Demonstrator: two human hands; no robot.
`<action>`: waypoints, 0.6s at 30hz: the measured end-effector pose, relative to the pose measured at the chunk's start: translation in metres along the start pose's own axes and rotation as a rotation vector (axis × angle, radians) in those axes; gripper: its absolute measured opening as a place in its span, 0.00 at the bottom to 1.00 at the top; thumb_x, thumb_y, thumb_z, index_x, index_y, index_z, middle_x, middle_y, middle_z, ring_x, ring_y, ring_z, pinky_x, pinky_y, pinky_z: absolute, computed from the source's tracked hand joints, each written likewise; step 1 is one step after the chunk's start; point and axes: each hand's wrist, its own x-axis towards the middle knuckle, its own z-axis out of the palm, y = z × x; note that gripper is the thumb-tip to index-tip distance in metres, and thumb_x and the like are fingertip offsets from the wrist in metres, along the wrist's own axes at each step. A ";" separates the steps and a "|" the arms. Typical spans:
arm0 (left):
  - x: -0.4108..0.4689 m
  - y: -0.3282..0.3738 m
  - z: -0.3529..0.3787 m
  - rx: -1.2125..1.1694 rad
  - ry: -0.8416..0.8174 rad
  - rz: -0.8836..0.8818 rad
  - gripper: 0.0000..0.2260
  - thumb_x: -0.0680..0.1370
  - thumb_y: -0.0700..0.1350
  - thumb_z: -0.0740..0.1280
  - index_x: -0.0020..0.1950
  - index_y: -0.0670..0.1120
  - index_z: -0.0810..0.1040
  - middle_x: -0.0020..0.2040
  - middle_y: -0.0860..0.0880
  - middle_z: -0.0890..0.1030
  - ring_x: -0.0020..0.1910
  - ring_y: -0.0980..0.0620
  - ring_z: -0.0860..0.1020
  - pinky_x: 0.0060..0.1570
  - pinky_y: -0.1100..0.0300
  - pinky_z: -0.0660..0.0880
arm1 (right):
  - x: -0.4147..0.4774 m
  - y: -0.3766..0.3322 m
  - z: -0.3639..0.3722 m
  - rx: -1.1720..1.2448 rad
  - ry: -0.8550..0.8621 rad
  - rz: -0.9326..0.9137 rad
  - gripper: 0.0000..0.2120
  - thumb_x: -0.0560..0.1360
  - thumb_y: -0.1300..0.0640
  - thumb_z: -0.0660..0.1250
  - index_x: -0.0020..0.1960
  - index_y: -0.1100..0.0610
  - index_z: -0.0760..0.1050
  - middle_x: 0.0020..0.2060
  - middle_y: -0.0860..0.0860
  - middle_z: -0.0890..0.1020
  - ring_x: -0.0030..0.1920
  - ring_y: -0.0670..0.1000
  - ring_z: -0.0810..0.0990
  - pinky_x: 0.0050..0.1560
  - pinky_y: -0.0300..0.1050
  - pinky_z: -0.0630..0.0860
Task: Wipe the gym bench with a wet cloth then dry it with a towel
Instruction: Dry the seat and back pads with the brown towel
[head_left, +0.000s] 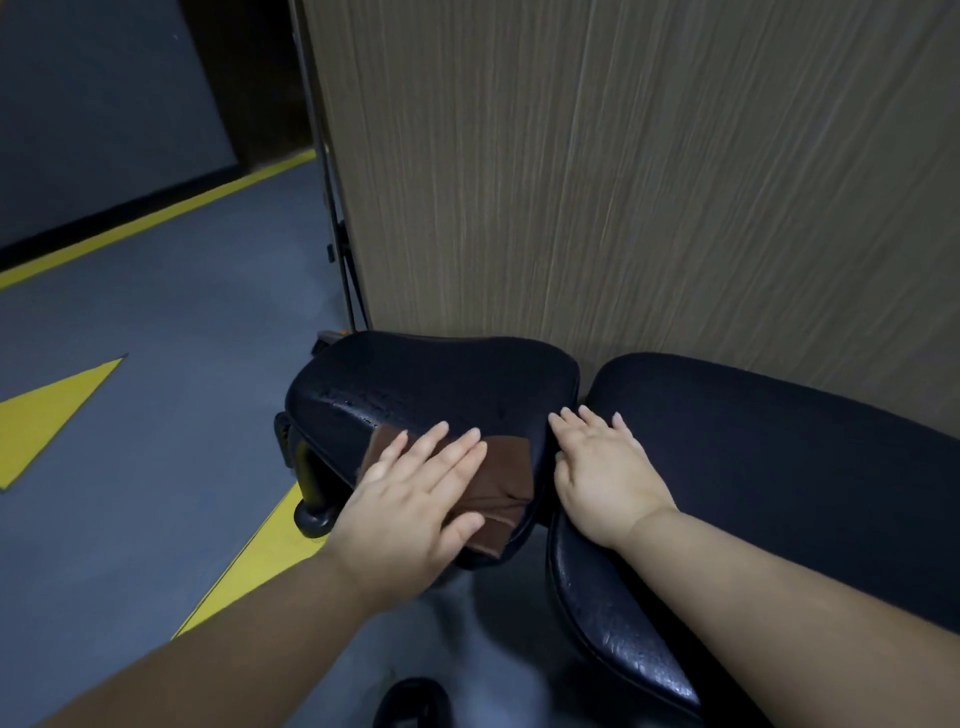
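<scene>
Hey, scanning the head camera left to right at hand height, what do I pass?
Yellow floor triangle → black bench leg → left hand → right hand → long bench pad.

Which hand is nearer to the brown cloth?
Left. The left hand lies flat on the cloth, on the seat pad. The right hand rests flat just right of the cloth, apart from it.

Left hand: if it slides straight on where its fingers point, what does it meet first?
Probably the wooden panel behind the seat pad. The left hand lies flat on the brown cloth, fingers pointing across the pad; nothing shows between.
</scene>
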 end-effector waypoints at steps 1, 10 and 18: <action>0.000 0.002 0.000 0.011 -0.013 0.031 0.27 0.81 0.60 0.52 0.76 0.49 0.66 0.76 0.53 0.65 0.75 0.49 0.63 0.70 0.48 0.57 | 0.000 0.000 0.000 -0.010 -0.006 -0.003 0.26 0.81 0.56 0.49 0.78 0.55 0.53 0.77 0.49 0.56 0.77 0.48 0.49 0.77 0.49 0.42; 0.044 -0.008 -0.003 -0.062 -0.124 0.018 0.31 0.79 0.65 0.44 0.79 0.54 0.56 0.78 0.56 0.58 0.78 0.50 0.56 0.75 0.53 0.45 | 0.001 -0.002 0.001 -0.083 -0.041 -0.012 0.28 0.80 0.56 0.48 0.79 0.56 0.49 0.78 0.50 0.54 0.78 0.48 0.47 0.77 0.49 0.41; 0.136 -0.021 0.001 -0.101 -0.249 -0.115 0.27 0.82 0.62 0.48 0.79 0.56 0.48 0.79 0.59 0.49 0.78 0.54 0.46 0.76 0.52 0.41 | 0.006 0.001 0.005 -0.046 -0.012 -0.016 0.28 0.80 0.54 0.49 0.79 0.55 0.48 0.78 0.49 0.53 0.77 0.47 0.47 0.76 0.46 0.40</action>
